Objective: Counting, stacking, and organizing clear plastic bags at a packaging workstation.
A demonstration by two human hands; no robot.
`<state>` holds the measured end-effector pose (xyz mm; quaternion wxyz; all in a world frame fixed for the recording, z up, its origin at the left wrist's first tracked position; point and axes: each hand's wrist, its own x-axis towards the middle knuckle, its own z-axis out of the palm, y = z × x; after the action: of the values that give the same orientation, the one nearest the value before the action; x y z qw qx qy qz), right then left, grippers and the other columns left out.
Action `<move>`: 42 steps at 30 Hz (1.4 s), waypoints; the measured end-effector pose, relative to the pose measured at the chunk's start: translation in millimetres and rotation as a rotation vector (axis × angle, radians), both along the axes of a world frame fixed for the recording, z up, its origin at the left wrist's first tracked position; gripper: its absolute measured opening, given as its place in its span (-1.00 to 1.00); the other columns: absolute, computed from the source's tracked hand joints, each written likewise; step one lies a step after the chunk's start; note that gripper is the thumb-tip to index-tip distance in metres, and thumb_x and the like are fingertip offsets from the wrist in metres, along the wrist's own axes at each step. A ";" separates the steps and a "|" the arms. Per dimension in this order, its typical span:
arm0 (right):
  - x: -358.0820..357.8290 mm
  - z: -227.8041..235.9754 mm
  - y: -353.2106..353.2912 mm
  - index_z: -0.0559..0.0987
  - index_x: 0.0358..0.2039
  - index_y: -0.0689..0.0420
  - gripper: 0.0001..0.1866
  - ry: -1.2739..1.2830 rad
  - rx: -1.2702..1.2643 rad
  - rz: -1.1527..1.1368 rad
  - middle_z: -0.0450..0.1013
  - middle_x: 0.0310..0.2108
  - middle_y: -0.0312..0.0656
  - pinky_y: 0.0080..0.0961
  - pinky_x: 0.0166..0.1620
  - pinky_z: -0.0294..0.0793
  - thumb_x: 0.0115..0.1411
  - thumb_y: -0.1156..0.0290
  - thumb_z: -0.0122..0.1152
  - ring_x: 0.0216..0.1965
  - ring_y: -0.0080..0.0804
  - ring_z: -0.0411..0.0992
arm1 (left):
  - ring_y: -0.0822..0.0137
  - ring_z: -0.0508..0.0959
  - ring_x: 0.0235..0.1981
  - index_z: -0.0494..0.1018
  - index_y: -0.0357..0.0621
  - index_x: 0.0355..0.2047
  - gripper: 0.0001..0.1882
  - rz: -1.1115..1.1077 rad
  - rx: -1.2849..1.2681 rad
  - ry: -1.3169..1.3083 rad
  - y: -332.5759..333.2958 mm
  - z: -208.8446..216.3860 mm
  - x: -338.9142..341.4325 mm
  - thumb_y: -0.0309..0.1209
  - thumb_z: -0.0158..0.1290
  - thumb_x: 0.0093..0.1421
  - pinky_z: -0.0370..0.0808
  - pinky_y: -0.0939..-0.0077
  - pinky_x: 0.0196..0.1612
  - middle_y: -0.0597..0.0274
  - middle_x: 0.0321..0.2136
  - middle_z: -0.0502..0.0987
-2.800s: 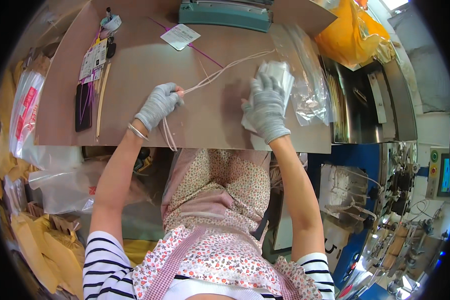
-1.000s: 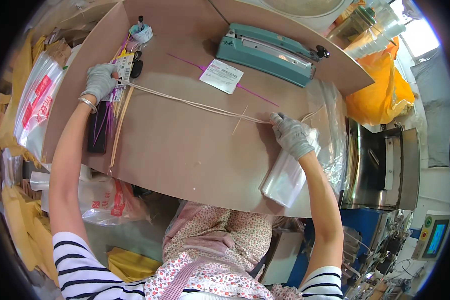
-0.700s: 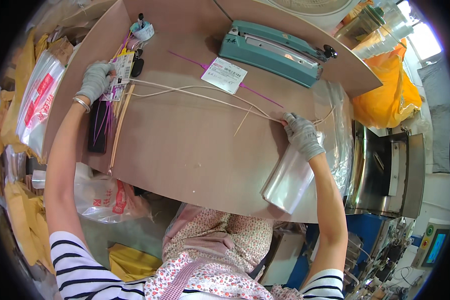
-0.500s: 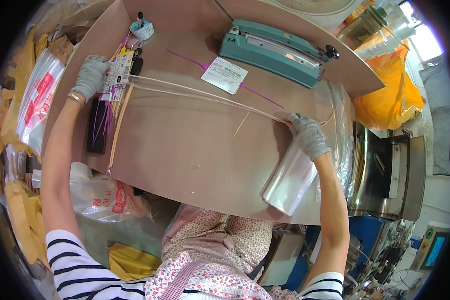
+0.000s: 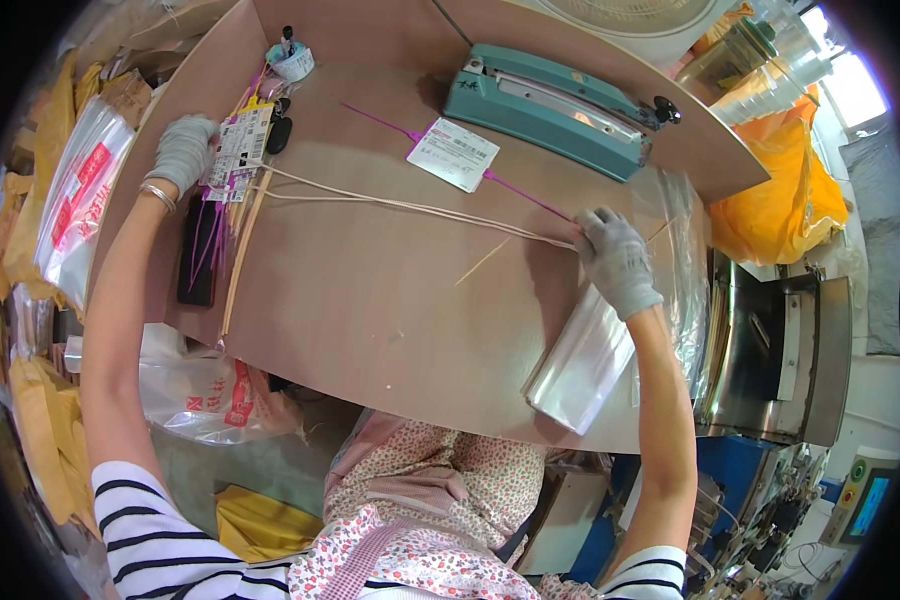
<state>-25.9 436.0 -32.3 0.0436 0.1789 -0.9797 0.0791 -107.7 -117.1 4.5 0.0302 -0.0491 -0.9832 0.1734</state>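
Fingers of the right hand [image 5: 618,262], in a grey knit glove, are curled shut around one end of a bundle of thin cream sticks [image 5: 410,206]; the left hand [image 5: 183,152], gloved the same, has its fingers folded down on a stack of printed tags [image 5: 235,152] at the far left of the table, where the other end of the bundle arrives — whether it actually pinches the sticks there I cannot tell.

From the head camera, the only view, the sticks are long, pale and very slender, running as 2 or 3 near-parallel lines across the brown tabletop [image 5: 370,310] from left hand to right. 1 loose stick [image 5: 482,262] lies at an angle just below them.

Between the hands the tabletop is bare. At the back stand a teal heat sealer [image 5: 555,95] and a white printed label [image 5: 455,154] with a purple tie [image 5: 528,195] running under it. A flat pile of clear plastic bags [image 5: 582,362] lies under the right wrist and overhangs the near edge. A black phone [image 5: 198,252] lies near the left edge.

The sticks' right ends vanish inside the glove, and the fisheye rim bends and darkens everything beyond the table.
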 end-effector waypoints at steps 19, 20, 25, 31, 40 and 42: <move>-27.6 51.9 -79.6 0.45 -0.46 0.20 -0.89 0.081 -0.385 0.056 0.41 -0.52 0.05 -0.22 -0.39 0.40 -0.02 0.49 0.17 -0.46 0.01 0.44 | 0.23 0.49 -0.16 0.37 -0.26 -0.08 -0.44 0.518 2.348 -0.961 225.8 -46.8 72.6 0.01 0.06 0.18 0.47 0.30 -0.14 0.00 -0.15 0.47; -16.2 58.6 -86.9 0.43 -0.46 0.21 -0.89 0.057 -0.460 0.101 0.39 -0.55 0.06 -0.25 -0.41 0.39 -0.02 0.52 0.17 -0.48 0.01 0.43 | 0.21 0.47 -0.10 0.33 -0.24 -0.04 -0.44 0.725 2.493 -1.012 238.2 -31.6 70.6 -0.01 0.05 0.19 0.47 0.28 -0.12 -0.03 -0.08 0.44; 59.0 45.8 -149.1 0.43 -0.46 0.18 -0.89 0.213 -0.448 0.274 0.38 -0.53 0.00 -0.21 -0.40 0.41 -0.04 0.55 0.17 -0.48 0.00 0.41 | 0.23 0.53 -0.14 0.30 -0.23 -0.01 -0.51 0.250 2.595 -0.513 218.1 -39.6 68.5 -0.07 -0.03 0.26 0.50 0.34 -0.11 0.05 -0.10 0.47; 93.7 27.5 -194.3 0.44 -0.37 0.15 -0.80 0.226 -0.305 0.384 0.37 -0.49 -0.10 -0.21 -0.38 0.40 -0.08 0.49 0.17 -0.44 -0.09 0.39 | 0.41 0.55 -0.24 0.32 -0.28 -0.04 -0.65 0.316 1.975 -0.430 180.6 -19.4 116.2 -0.39 0.05 0.22 0.53 0.48 -0.15 0.17 -0.25 0.52; 115.5 48.0 -253.8 0.46 -0.31 0.15 -0.75 0.261 -0.274 0.470 0.43 -0.42 -0.15 -0.30 -0.29 0.44 -0.08 0.46 0.11 -0.35 -0.22 0.45 | 0.26 0.56 -0.29 0.35 -0.28 -0.06 -0.66 0.324 2.265 -0.238 124.3 -8.0 153.2 -0.27 -0.19 0.32 0.55 0.41 -0.21 0.06 -0.24 0.51; 116.9 49.0 -267.5 0.47 -0.30 0.15 -0.76 0.239 -0.296 0.452 0.43 -0.41 -0.15 -0.32 -0.28 0.44 -0.06 0.45 0.11 -0.34 -0.23 0.46 | 0.24 0.55 -0.25 0.32 -0.29 0.00 -0.61 0.339 2.223 -0.202 125.6 -0.1 158.0 -0.25 -0.23 0.33 0.55 0.40 -0.19 0.06 -0.19 0.49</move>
<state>91.0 168.5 16.7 0.1658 0.3921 -0.8808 0.2072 50.2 8.5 4.4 -0.0465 0.1253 -0.5840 -0.8007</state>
